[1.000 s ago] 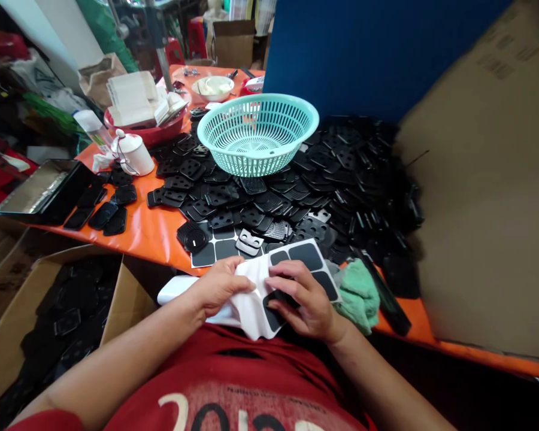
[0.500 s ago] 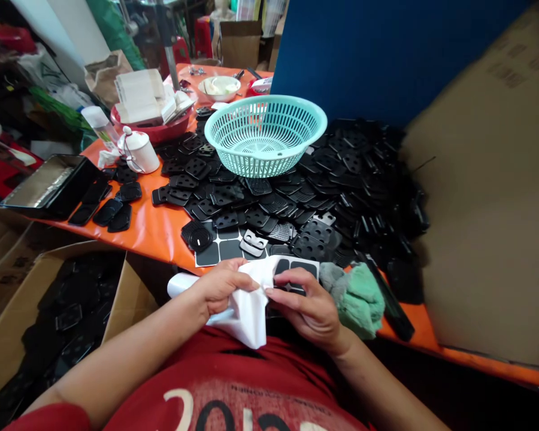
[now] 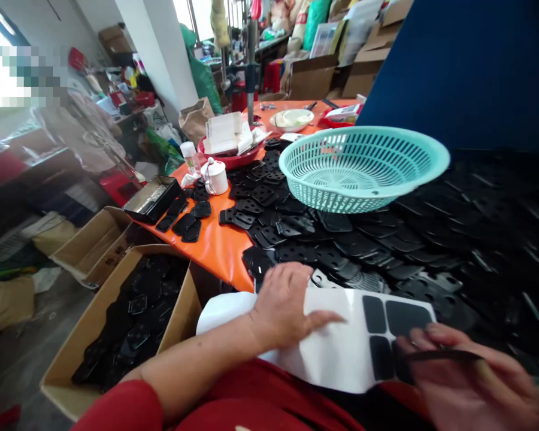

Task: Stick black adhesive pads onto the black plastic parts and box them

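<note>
A white backing sheet point(image 3: 336, 347) with dark rounded stickers point(image 3: 408, 317) at its right end lies at the table's front edge, its left end curled. My left hand point(image 3: 282, 305) rests flat on the bare white part, fingers together and thumb stretched out to the right. Over the sheet's right end is my right hand point(image 3: 471, 365), smeared by motion. Its fingers are closed on a thin dark sticker point(image 3: 449, 355), seen nearly edge-on. Behind the sheet, many black perforated pads point(image 3: 332, 256) are heaped, with a silvery one partly hidden by my left hand.
A turquoise plastic basket point(image 3: 363, 203) stands on the heap. Farther left are a white lidded cup point(image 3: 215, 178), a red basin point(image 3: 233, 160) and a black tray point(image 3: 153, 200). On the floor, a cardboard box point(image 3: 177, 317) holds black pads. A blue panel point(image 3: 476, 78) rises behind.
The view has swung left. The crumpled white sheet is now spread out. My left hand has gone from pinching it to lying on it; my right hand has moved right, holding a dark sticker.
</note>
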Tool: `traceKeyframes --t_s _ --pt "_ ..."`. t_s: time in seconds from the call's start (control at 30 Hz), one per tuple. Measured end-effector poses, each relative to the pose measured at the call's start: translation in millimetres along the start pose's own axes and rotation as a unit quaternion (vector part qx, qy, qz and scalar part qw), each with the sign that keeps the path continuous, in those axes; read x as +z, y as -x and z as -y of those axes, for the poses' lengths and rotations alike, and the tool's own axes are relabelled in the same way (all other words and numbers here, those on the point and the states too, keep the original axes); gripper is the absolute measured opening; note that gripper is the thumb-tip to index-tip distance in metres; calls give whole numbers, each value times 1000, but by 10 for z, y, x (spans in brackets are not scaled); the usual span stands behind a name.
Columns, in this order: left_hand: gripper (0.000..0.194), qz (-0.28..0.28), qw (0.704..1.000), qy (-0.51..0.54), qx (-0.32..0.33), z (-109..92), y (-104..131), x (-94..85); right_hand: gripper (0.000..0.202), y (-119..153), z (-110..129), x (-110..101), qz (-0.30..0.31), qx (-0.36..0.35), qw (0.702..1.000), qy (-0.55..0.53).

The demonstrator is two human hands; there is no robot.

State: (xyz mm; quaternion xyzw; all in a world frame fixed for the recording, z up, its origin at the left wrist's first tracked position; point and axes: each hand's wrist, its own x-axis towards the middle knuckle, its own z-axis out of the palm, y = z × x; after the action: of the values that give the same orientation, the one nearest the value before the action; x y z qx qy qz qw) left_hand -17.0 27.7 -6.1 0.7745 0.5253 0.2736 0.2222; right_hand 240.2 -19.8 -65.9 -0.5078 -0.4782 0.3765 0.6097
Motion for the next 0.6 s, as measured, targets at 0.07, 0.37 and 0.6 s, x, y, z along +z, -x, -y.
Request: traceKeyframes --t_s 0.07,0.37,0.6 --pt "51 -53 993 -90 -59 241 -170 -273 10 8 -176 13 -26 86 993 -80" --pt "66 -153 867 -262 -395 1815 -847 -1442 8 18 -442 -50 -13 90 994 -59" --pt "81 -195 889 -158 -383 2219 -1153 -1399 7 -6 -330 -4 9 92 995 -33"
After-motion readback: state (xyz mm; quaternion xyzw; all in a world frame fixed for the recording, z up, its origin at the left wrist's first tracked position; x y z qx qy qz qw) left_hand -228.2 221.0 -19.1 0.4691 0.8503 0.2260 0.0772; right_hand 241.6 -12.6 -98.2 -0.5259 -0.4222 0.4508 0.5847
